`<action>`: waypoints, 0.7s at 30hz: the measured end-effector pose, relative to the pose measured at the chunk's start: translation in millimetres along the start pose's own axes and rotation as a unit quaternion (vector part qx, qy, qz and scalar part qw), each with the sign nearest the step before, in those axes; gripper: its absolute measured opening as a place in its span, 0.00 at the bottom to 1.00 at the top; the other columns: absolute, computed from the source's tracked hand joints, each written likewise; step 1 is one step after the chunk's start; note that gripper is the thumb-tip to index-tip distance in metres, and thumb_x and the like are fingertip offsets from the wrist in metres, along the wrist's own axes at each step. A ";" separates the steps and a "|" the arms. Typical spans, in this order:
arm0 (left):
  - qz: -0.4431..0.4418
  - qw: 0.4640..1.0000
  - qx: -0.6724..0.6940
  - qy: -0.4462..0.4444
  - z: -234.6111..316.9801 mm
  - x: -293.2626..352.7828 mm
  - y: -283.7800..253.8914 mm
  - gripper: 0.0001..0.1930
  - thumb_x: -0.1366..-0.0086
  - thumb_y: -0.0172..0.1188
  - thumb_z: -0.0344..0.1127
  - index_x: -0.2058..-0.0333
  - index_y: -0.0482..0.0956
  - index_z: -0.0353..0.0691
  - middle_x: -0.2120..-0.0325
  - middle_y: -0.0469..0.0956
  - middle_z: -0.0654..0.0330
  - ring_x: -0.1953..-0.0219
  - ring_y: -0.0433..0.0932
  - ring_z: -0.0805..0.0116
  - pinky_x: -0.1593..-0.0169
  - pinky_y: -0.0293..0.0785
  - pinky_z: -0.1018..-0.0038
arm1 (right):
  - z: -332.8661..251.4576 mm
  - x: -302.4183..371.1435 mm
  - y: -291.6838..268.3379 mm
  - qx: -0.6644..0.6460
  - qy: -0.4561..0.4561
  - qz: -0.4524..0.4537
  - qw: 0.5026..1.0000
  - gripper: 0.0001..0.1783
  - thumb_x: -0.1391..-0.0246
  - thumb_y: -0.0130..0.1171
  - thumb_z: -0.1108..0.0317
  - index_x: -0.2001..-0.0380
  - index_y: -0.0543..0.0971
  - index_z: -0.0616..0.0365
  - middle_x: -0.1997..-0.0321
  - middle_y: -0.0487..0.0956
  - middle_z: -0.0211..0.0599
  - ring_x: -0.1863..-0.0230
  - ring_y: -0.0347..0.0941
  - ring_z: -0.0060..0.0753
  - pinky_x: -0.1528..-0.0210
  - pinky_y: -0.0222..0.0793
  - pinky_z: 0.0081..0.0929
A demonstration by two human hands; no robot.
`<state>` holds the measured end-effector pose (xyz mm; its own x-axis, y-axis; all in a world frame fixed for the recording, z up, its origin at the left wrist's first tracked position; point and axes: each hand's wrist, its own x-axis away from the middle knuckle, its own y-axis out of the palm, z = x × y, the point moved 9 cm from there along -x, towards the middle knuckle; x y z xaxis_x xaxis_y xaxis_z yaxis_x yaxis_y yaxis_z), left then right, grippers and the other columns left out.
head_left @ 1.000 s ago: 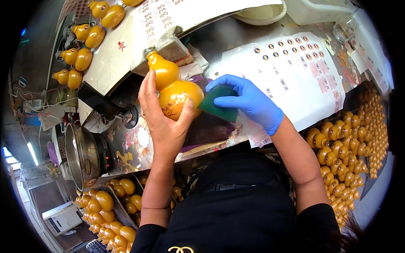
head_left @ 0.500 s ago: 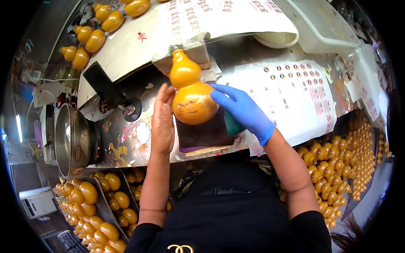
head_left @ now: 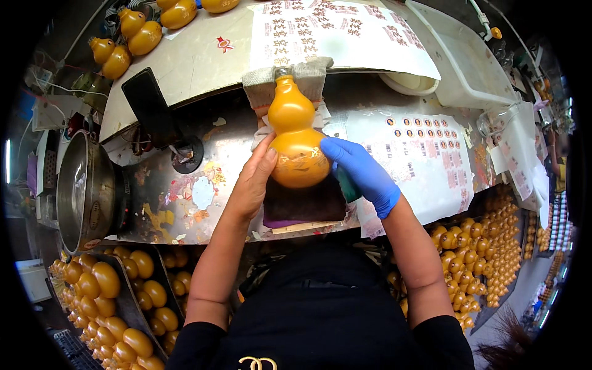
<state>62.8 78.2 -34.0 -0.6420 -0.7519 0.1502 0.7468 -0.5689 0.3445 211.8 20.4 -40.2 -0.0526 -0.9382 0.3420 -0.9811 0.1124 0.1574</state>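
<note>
A glossy orange-yellow gourd-shaped bottle (head_left: 298, 132) lies with its neck away from me, on a cloth-covered block (head_left: 316, 80). Dark lettering decals mark its round lower part. My bare left hand (head_left: 254, 174) presses on the bottle's left side, thumb on top. On the other side my right hand (head_left: 364, 169), in a blue glove, grips the bottle with its fingers against the bulge. A dark green piece (head_left: 346, 184) shows beneath the right palm; its kind is unclear. Under the bottle's near end lies a dark pad (head_left: 302, 208).
Sticker sheets (head_left: 431, 160) lie at right, beside a clear plastic bin (head_left: 468, 55). A phone on a stand (head_left: 148, 102) and a metal pan (head_left: 86, 191) are at left. Racks of gourd bottles (head_left: 111, 308) fill both lower sides; more bottles (head_left: 145, 37) stand at far left.
My left hand has closed in from beside the bottle to hold its side. The head view has shifted slightly, and the decals on the bottle now face up more plainly.
</note>
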 end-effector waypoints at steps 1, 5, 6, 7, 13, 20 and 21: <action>0.003 1.000 0.003 -0.001 -0.4 -0.4 -0.7 0.32 0.28 0.46 0.46 0.35 0.52 0.30 0.40 0.63 0.51 0.37 0.62 0.66 0.35 0.54 0.74 | -1.2 -0.3 0.5 -0.013 -0.007 0.000 1.000 0.33 0.42 0.56 0.44 0.48 0.75 0.64 0.60 0.77 0.30 0.60 0.69 0.16 0.58 0.66 0.17; 0.008 1.000 0.028 0.001 -1.7 -6.3 -5.4 0.33 0.29 0.46 0.48 0.35 0.53 0.31 0.40 0.63 0.52 0.37 0.61 0.65 0.35 0.54 0.72 | 14.8 -6.7 -3.2 -0.086 0.043 0.018 0.995 0.33 0.42 0.56 0.43 0.49 0.75 0.64 0.61 0.77 0.32 0.61 0.70 0.17 0.57 0.67 0.18; 0.007 0.999 0.039 0.003 -1.3 -8.1 -5.8 0.33 0.29 0.47 0.49 0.35 0.53 0.32 0.40 0.63 0.52 0.36 0.61 0.65 0.34 0.54 0.71 | 15.5 -6.7 -4.8 -0.059 0.048 0.021 0.997 0.33 0.42 0.56 0.43 0.49 0.75 0.65 0.60 0.77 0.33 0.60 0.70 0.18 0.56 0.67 0.18; 0.009 1.000 0.008 0.013 0.7 -8.8 -2.1 0.33 0.30 0.47 0.49 0.36 0.54 0.32 0.41 0.64 0.52 0.38 0.63 0.66 0.35 0.55 0.71 | 13.4 -5.8 -6.1 -0.032 0.052 0.024 0.998 0.34 0.42 0.56 0.43 0.49 0.75 0.65 0.60 0.78 0.34 0.60 0.71 0.19 0.55 0.67 0.19; 0.024 1.000 -0.008 0.007 5.7 -4.6 10.2 0.32 0.31 0.49 0.51 0.38 0.57 0.32 0.46 0.69 0.52 0.43 0.68 0.69 0.38 0.59 0.74 | -18.5 0.2 10.2 0.071 0.006 -0.008 0.997 0.36 0.44 0.56 0.41 0.49 0.75 0.67 0.56 0.78 0.37 0.55 0.72 0.23 0.49 0.66 0.22; 0.022 0.999 -0.019 0.025 4.9 -6.4 7.5 0.30 0.28 0.43 0.50 0.39 0.58 0.31 0.47 0.69 0.53 0.43 0.68 0.69 0.39 0.59 0.74 | -11.9 -4.6 5.4 0.064 -0.006 0.000 0.998 0.36 0.43 0.54 0.41 0.50 0.75 0.67 0.57 0.78 0.36 0.56 0.71 0.22 0.50 0.66 0.21; 0.024 0.999 -0.026 0.029 4.8 -6.4 7.1 0.30 0.27 0.42 0.51 0.39 0.58 0.30 0.47 0.69 0.53 0.43 0.68 0.68 0.39 0.59 0.75 | -9.6 -6.0 3.9 0.064 -0.008 0.003 0.998 0.36 0.42 0.54 0.41 0.50 0.75 0.67 0.57 0.78 0.36 0.56 0.70 0.22 0.51 0.66 0.20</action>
<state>71.4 80.5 -28.0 -0.5959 -0.7954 0.1105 0.7849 -0.5479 0.2894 210.1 29.6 -32.7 -0.0597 -0.9433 0.3267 -0.9965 0.0753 0.0354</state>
